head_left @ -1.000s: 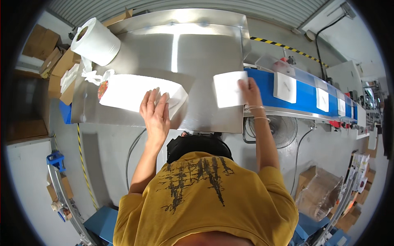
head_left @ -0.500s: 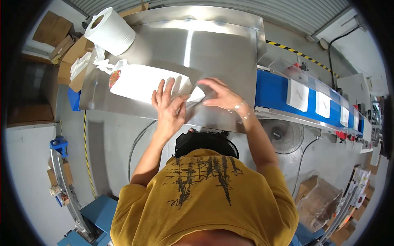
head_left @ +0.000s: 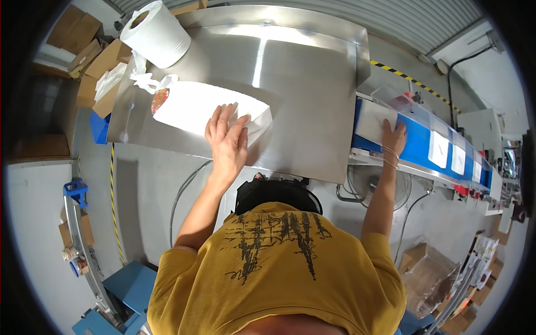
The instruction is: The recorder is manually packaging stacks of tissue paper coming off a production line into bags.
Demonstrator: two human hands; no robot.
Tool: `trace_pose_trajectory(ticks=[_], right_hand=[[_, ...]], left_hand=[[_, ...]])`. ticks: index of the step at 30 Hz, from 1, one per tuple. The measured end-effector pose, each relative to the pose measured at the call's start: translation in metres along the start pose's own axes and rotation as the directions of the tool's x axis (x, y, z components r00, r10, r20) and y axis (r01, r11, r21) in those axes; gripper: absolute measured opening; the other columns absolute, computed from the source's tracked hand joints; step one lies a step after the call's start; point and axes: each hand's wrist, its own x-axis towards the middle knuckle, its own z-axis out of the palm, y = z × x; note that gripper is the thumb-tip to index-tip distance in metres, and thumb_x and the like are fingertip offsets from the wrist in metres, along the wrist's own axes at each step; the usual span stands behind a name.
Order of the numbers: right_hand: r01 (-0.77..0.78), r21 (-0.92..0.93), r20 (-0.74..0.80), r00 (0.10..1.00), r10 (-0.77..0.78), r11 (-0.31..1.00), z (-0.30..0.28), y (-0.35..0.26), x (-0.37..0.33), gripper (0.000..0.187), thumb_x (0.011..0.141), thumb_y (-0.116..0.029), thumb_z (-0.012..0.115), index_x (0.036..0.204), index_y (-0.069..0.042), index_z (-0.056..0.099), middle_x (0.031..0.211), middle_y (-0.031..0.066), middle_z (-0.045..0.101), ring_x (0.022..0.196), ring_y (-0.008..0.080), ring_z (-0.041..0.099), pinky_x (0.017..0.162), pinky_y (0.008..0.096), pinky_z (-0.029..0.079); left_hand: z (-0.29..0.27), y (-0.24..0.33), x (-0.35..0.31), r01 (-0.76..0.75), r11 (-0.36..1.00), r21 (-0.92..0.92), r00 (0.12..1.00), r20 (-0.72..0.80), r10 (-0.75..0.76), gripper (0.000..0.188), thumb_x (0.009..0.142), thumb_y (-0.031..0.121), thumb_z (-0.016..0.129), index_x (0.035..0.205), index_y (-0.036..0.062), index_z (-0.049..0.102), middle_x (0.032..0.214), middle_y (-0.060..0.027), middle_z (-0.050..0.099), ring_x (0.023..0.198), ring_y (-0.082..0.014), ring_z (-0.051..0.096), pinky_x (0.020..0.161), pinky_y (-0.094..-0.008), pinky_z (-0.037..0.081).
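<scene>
On the steel table (head_left: 301,84), left hand (head_left: 226,139) presses white stack (head_left: 195,106).

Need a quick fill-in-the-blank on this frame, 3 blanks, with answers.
1. The left hand lies flat on a stack of ____ bags on the steel table.
2. The right hand presses a white bag at the start of the ____ conveyor belt.
3. At the table's far left corner stands a roll of white ____.

Answers: white; blue; paper
</scene>
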Motion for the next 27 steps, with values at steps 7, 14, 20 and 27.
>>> trace_pose_trajectory(ticks=[7,14,20,27], right_hand=[[0.336,0.737,0.45,0.404,-0.796,0.587,0.001,-0.157,-0.077,0.071,0.071,-0.025,0.08,0.131,-0.006,0.047,0.131,0.0135,0.05,0.124,0.0307,0.043,0.102,0.0401,0.038],[0.103,0.878,0.382,0.44,-0.813,0.468,0.056,-0.142,-0.097,0.031,0.084,-0.019,0.071,0.106,-0.004,0.055,0.103,0.0057,0.059,0.1,0.0174,0.053,0.083,0.031,0.046],[0.018,0.532,0.214,0.964,-0.156,0.846,0.046,-0.023,-0.018,0.028,0.089,-0.03,0.066,0.085,-0.003,0.06,0.068,0.0,0.047,0.063,0.0108,0.039,0.056,0.0284,0.037],[0.409,-0.038,-0.142,0.901,-0.41,0.912,0.002,-0.035,-0.001,0.054,0.074,-0.028,0.075,0.12,-0.008,0.056,0.111,0.0167,0.06,0.101,0.0364,0.056,0.086,0.0457,0.045]], left_hand=[[-0.008,0.001,0.0,-0.065,0.997,-0.049,0.995,0.067,0.069,0.033,0.074,-0.002,0.063,0.104,0.0105,0.067,0.142,-0.014,0.04,0.137,-0.0396,0.026,0.109,-0.0548,0.017],[-0.01,-0.01,0.007,0.022,1.0,-0.002,0.999,0.038,-0.022,0.038,0.081,0.007,0.065,0.118,0.0104,0.061,0.144,-0.0192,0.036,0.136,-0.0393,0.027,0.109,-0.0528,0.021],[-0.009,-0.025,0.0,0.031,0.998,0.049,1.0,0.003,-0.031,0.034,0.08,0.002,0.066,0.113,0.0078,0.065,0.134,-0.0161,0.047,0.128,-0.0385,0.038,0.104,-0.0504,0.032],[-0.006,-0.019,0.002,-0.056,0.997,0.054,0.997,-0.054,0.059,0.03,0.075,0.0,0.067,0.103,0.0086,0.069,0.135,-0.0133,0.047,0.128,-0.0397,0.038,0.104,-0.0519,0.03]])
